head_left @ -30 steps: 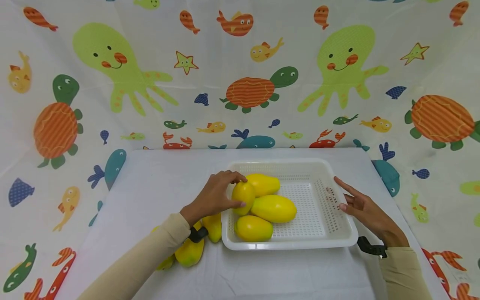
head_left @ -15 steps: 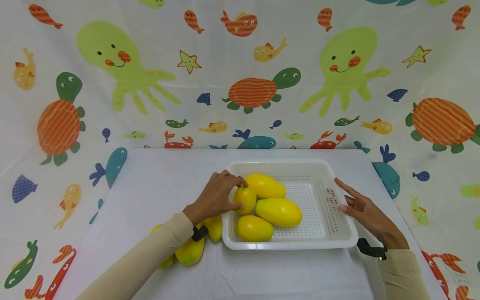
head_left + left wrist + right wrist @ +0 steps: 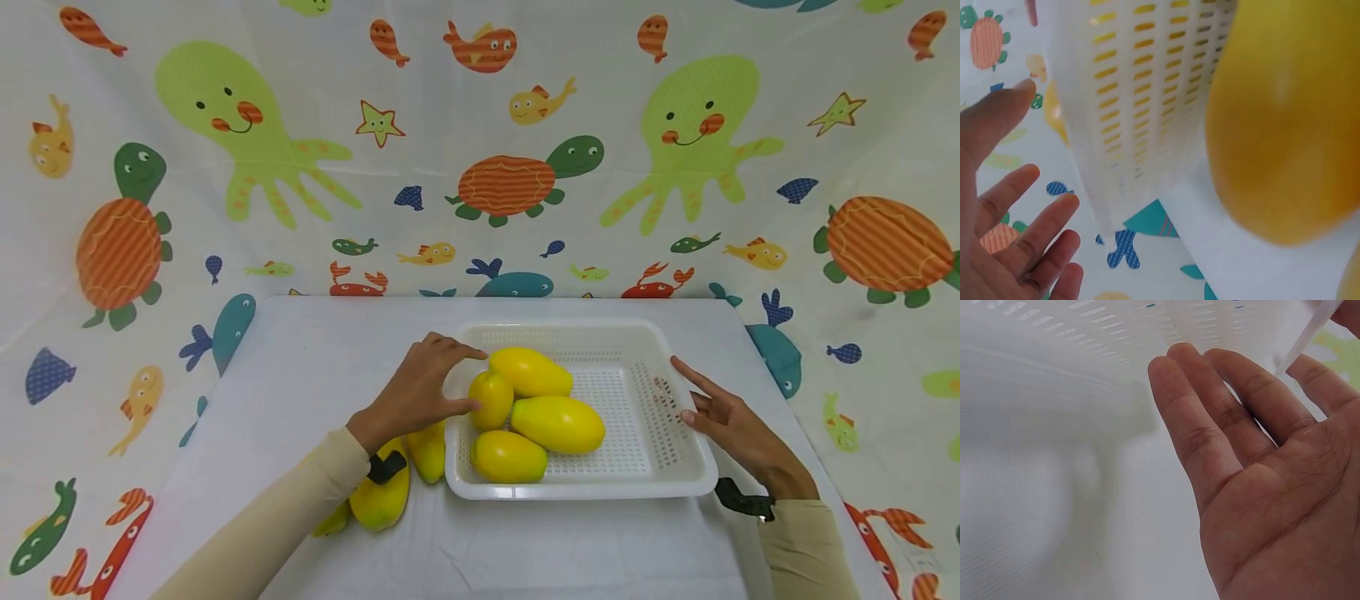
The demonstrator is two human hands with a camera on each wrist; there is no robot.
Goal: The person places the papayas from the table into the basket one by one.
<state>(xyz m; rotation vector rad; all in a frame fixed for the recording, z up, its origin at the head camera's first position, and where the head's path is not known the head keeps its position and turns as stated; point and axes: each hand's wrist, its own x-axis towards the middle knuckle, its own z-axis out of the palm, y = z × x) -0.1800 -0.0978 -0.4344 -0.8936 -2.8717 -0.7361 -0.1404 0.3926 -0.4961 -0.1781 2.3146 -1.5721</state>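
Several smooth yellow oblong fruits, papaya-like in shape, lie in the left half of a white perforated plastic basket (image 3: pixel 630 492). My left hand (image 3: pixel 416 379) is at the basket's left rim, thumb and fingers spread beside the leftmost fruit (image 3: pixel 491 400), holding nothing. In the left wrist view the fingers (image 3: pixel 1029 244) are apart outside the basket wall (image 3: pixel 1141 81). My right hand (image 3: pixel 727 425) holds the basket's right rim, thumb on top and fingers beneath. The right wrist view shows those fingers (image 3: pixel 1194 425) against the underside of the basket wall (image 3: pixel 1104 325).
More yellow fruits (image 3: pixel 378 500) with greenish patches lie on the white tablecloth (image 3: pixel 570 550) left of the basket, partly under my left wrist. One (image 3: pixel 426 454) sits close to the basket's left side. A sea-animal printed curtain (image 3: pixel 300 100) hangs behind the table.
My left hand has let go of the leftmost fruit and drawn slightly back to the left. Two neighbouring fruits shifted a little right. The right hand stays at the rim.
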